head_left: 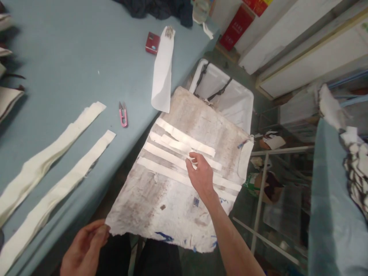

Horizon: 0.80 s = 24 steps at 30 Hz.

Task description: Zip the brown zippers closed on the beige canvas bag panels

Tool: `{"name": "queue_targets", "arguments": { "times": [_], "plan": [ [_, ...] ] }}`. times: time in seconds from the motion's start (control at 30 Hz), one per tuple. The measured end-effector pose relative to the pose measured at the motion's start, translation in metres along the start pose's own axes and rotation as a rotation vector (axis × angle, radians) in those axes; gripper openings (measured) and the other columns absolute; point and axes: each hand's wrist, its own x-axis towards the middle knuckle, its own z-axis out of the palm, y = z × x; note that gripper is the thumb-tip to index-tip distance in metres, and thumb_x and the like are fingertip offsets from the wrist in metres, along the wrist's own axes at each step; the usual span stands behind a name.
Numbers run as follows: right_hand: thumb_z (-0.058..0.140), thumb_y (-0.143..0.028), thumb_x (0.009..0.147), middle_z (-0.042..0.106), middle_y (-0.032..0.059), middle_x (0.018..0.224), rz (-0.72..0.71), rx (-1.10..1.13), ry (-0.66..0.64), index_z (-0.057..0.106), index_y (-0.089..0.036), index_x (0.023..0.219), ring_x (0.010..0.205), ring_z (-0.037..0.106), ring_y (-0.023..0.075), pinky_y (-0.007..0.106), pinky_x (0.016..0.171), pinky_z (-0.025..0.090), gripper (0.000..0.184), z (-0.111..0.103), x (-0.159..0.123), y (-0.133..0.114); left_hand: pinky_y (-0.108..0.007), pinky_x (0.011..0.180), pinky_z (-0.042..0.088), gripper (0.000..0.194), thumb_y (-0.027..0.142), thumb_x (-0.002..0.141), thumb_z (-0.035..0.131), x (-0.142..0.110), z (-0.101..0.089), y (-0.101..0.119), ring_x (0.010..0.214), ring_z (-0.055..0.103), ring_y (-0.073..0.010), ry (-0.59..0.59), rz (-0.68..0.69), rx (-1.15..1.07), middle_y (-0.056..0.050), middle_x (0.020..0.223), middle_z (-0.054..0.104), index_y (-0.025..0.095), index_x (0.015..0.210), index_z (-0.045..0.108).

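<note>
A stained, cloth-covered board lies between the table edge and a white bin, above my lap. Across it run several white fabric strips, roughly side by side. My right hand is over the middle of these strips, fingers curled and thumb bent in. A short white strip lies slantwise over the others and runs to its fingertips. At the board's near left corner is my left hand, closed, with thumb and fingers pressed together against the corner. What it pinches, if anything, is hidden.
Two long cream strips and pink thread snips lie on the blue-green table. Farther back are a white curved piece and a small red box. The white bin stands behind the board; a metal-framed rack is at right.
</note>
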Motion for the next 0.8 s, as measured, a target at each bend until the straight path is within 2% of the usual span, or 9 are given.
{"name": "queue_targets", "arguments": {
  "times": [0.1,0.2,0.27,0.4,0.47,0.57,0.67,0.8],
  "plan": [
    [0.061,-0.032,0.093,0.078,0.0109,0.111,-0.091,-0.034,0.046,0.07,-0.021,0.112,0.103,0.072,0.0276,0.045,0.097,0.055,0.024,0.005,0.005,-0.001,-0.039,0.074,0.064,0.069,0.09,0.059,0.077,-0.001,0.023,0.031,0.079,0.077,-0.0288,-0.223,0.037,-0.033,-0.002,0.081,0.08,0.026,0.086,0.076],
    [0.06,-0.03,0.095,0.077,0.0111,0.114,-0.159,-0.061,0.095,0.069,-0.021,0.113,0.107,0.07,0.028,0.045,0.101,0.054,0.022,0.009,0.011,-0.003,-0.035,0.069,0.058,0.061,0.079,0.071,0.077,0.005,0.05,0.064,0.074,0.071,-0.0251,-0.355,0.173,-0.065,-0.004,0.078,0.076,0.021,0.091,0.076],
    [0.058,-0.029,0.097,0.077,0.0116,0.113,-0.178,-0.077,0.132,0.069,-0.02,0.114,0.106,0.069,0.0288,0.046,0.099,0.054,0.022,0.012,0.016,-0.003,-0.034,0.069,0.053,0.05,0.067,0.076,0.078,0.014,0.067,0.088,0.075,0.068,-0.024,-0.399,0.268,-0.073,-0.004,0.077,0.074,0.02,0.092,0.076],
    [0.056,-0.023,0.096,0.077,0.013,0.111,-0.208,-0.094,0.171,0.069,-0.019,0.115,0.104,0.068,0.03,0.047,0.097,0.054,0.023,0.017,0.027,0.001,-0.034,0.077,0.051,0.04,0.055,0.076,0.08,0.038,0.095,0.137,0.083,0.066,-0.0227,-0.434,0.325,-0.132,-0.003,0.087,0.075,0.021,0.097,0.077],
    [0.055,-0.019,0.093,0.077,0.0127,0.113,-0.243,-0.093,0.16,0.069,-0.019,0.116,0.106,0.068,0.0294,0.046,0.099,0.054,0.027,0.019,0.03,0.004,-0.033,0.076,0.051,0.042,0.053,0.076,0.08,0.047,0.108,0.158,0.082,0.066,-0.0215,-0.471,0.305,-0.176,-0.003,0.089,0.075,0.02,0.1,0.077],
    [0.055,-0.014,0.09,0.077,0.0127,0.116,-0.284,-0.086,0.15,0.068,-0.019,0.117,0.108,0.068,0.0286,0.045,0.101,0.054,0.031,0.021,0.032,0.008,-0.032,0.069,0.051,0.051,0.057,0.073,0.079,0.054,0.128,0.181,0.069,0.062,-0.0172,-0.549,0.208,-0.268,-0.004,0.087,0.075,0.016,0.104,0.076],
    [0.054,-0.013,0.089,0.077,0.0127,0.115,-0.293,-0.07,0.168,0.068,-0.019,0.118,0.108,0.069,0.0283,0.045,0.1,0.055,0.032,0.022,0.03,0.009,-0.029,0.06,0.05,0.061,0.059,0.068,0.08,0.051,0.149,0.194,0.057,0.058,-0.0134,-0.636,0.081,-0.362,-0.003,0.078,0.074,0.012,0.106,0.074],
    [0.055,-0.015,0.091,0.077,0.0121,0.116,-0.301,-0.043,0.19,0.067,-0.02,0.119,0.11,0.07,0.0275,0.046,0.101,0.055,0.031,0.023,0.027,0.009,-0.026,0.054,0.048,0.061,0.052,0.062,0.084,0.042,0.173,0.203,0.052,0.056,-0.0108,-0.693,-0.043,-0.486,-0.002,0.074,0.073,0.011,0.106,0.072]
  ]
}}
